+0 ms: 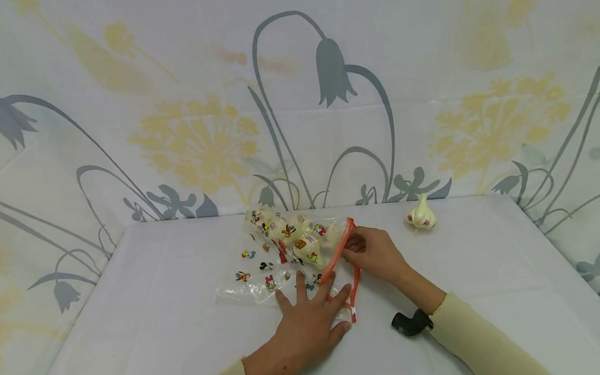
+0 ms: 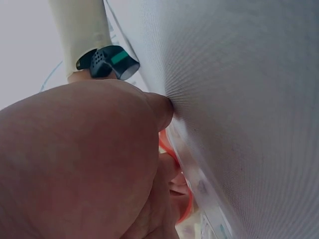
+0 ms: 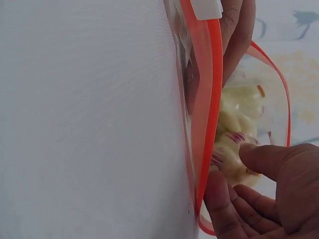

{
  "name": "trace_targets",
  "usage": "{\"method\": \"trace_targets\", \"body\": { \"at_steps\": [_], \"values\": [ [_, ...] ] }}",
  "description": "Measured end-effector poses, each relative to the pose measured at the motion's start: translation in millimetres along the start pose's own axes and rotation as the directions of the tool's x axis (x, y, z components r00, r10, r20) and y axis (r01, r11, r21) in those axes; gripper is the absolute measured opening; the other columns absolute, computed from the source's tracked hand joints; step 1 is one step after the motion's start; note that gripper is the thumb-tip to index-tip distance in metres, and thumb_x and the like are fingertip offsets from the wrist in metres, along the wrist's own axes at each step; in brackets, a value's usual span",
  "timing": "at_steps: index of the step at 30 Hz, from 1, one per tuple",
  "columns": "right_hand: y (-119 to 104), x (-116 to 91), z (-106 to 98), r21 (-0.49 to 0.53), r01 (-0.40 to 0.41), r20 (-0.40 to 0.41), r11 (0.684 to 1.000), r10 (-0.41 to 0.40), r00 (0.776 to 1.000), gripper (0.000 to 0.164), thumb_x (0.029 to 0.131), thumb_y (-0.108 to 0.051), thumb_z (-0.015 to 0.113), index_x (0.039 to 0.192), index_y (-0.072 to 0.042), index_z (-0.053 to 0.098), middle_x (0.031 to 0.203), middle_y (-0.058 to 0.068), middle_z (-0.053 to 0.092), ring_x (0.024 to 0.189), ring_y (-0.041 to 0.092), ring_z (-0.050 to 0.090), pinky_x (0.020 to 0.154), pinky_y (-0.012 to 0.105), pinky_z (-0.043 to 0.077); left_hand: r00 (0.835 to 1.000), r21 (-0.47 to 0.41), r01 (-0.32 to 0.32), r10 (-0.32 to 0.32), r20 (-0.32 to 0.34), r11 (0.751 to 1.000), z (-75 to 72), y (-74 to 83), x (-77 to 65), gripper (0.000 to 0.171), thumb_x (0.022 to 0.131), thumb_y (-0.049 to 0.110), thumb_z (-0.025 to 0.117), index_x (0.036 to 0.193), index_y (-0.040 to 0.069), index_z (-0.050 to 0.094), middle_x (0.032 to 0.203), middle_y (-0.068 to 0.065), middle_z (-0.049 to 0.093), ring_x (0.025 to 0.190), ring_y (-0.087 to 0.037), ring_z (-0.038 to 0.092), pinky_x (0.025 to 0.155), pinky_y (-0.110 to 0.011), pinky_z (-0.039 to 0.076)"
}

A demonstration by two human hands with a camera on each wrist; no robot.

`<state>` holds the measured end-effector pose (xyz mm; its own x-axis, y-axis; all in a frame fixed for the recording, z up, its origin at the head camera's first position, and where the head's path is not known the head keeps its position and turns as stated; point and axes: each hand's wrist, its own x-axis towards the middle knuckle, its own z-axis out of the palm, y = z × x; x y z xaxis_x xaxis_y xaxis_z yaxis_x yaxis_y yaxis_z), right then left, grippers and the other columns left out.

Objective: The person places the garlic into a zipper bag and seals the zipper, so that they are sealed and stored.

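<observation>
A clear zip bag [image 1: 258, 295] printed with small cartoon figures lies on the table, several garlic bulbs [image 1: 308, 253] inside it. Its orange-red zip edge [image 1: 356, 287] gapes toward the right. My left hand [image 1: 312, 323] presses flat on the bag's near part, fingers spread. At the mouth is my right hand [image 1: 375, 255], its fingertips right at the zip edge. In the right wrist view, the thumb [image 3: 264, 158] and fingers stand apart with nothing between them, and the thumb tip overlaps a garlic bulb [image 3: 234, 154] in the bag.
One loose garlic bulb [image 1: 421, 215] sits at the back right of the white table [image 1: 489, 266]. A floral cloth [image 1: 292, 93] hangs behind and along both sides. A black wrist device [image 1: 412, 323] is strapped to the right wrist.
</observation>
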<state>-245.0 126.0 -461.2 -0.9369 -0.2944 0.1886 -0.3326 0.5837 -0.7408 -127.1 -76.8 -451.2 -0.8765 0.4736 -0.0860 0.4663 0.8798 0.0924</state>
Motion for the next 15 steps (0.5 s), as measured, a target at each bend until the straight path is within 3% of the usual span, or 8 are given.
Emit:
{"method": "trace_targets", "body": {
  "at_steps": [8,15],
  "values": [
    [-2.2,2.7,3.4,0.043,-0.014,0.016,0.999,0.013,1.000,0.026,0.093,-0.009,0.074,0.118,-0.002,0.074,0.103,0.009,0.078,0.088,0.017,0.071,0.079,0.033,0.059,1.000,0.025,-0.003,0.003,0.000,1.000,-0.9,0.8,-0.2,0.063,0.105,0.062,0.052,0.163,0.040,0.041,0.172,0.001,0.035,0.149,-0.062,0.032,0.097,-0.086,0.038],
    [-0.5,5.9,7.3,0.054,-0.018,0.022,0.998,0.017,1.000,0.032,0.092,-0.006,0.070,0.123,0.004,0.072,0.105,0.013,0.078,0.086,0.018,0.069,0.075,0.032,0.057,1.000,0.024,-0.006,0.006,-0.012,1.000,-0.5,0.7,-0.7,0.062,0.105,0.061,0.053,0.163,0.040,0.043,0.171,0.001,0.036,0.148,-0.062,0.033,0.096,-0.086,0.038]
  ]
}}
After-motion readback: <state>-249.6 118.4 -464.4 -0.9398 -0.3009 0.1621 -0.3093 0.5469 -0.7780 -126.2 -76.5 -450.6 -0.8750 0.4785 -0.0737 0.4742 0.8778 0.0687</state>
